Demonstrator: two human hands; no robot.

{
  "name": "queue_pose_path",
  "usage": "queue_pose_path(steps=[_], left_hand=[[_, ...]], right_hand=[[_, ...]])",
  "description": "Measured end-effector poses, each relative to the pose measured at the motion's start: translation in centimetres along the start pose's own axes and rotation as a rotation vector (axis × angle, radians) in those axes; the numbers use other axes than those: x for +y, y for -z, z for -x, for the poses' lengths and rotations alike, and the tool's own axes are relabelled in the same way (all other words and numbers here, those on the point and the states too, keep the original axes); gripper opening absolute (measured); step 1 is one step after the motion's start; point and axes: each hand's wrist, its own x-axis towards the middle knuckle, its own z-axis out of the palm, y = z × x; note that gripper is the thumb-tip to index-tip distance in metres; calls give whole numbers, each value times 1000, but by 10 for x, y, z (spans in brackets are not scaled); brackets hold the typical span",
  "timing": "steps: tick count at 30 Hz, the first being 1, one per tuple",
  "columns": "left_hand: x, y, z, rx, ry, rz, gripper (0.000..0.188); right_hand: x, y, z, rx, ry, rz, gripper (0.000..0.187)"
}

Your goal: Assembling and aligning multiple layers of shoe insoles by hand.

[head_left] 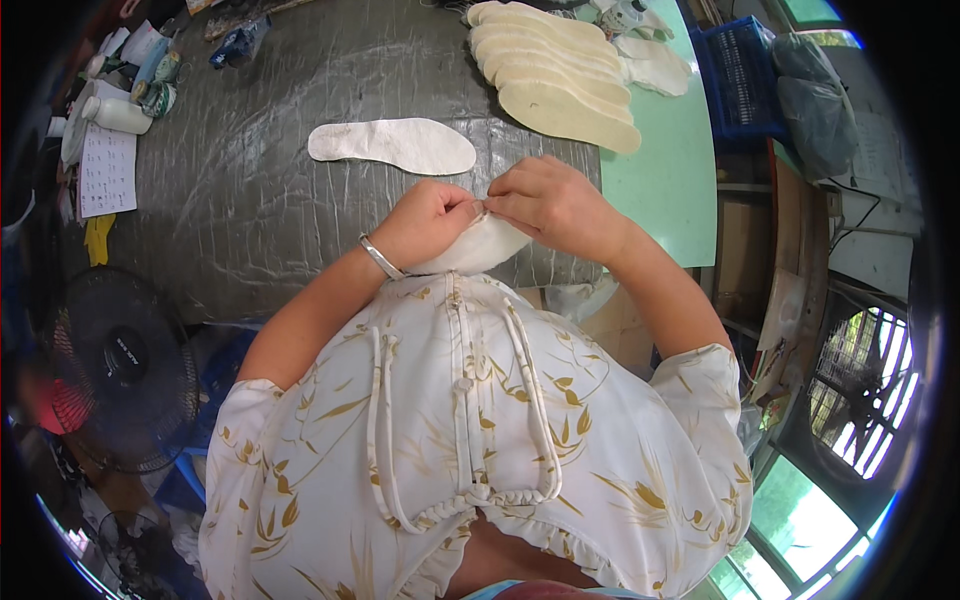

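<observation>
My left hand [424, 222], with a silver bangle at the wrist, pinches the upper edge of a white cloth-like piece [474, 249]. Close beside it, my right hand [562, 210] grips the same edge between thumb and fingers. The fingertips of both hands nearly meet. The piece bulges in a rounded shape below them, near my body at the table's front edge; its full outline is partly hidden by my hands. Just beyond my hands, a single white insole [393, 144] lies flat. Farther right, several cream insoles [556, 84] lie fanned in an overlapping row.
The dark, film-covered table [240, 180] adjoins a pale green surface [672, 170] on the right. At the left stand a white bottle [117, 115] and a written sheet [108, 168]. A black fan [125, 365] is at lower left; a blue crate [740, 75] is at right.
</observation>
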Motion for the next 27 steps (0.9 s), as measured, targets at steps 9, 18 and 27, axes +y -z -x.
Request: queue_pose_path(steps=[9,18,27], left_hand=[[-5,-9,0,47,-8,-89,22],[-11,-12,-2,11,10,-88,22],[-9,-12,12,-61,5,158,34]], right_hand=[[-2,-1,1,-110,84,134,18],[-4,-10,10,-17,6,-3,15],[-15,-24,14,75,-218,-91,19]])
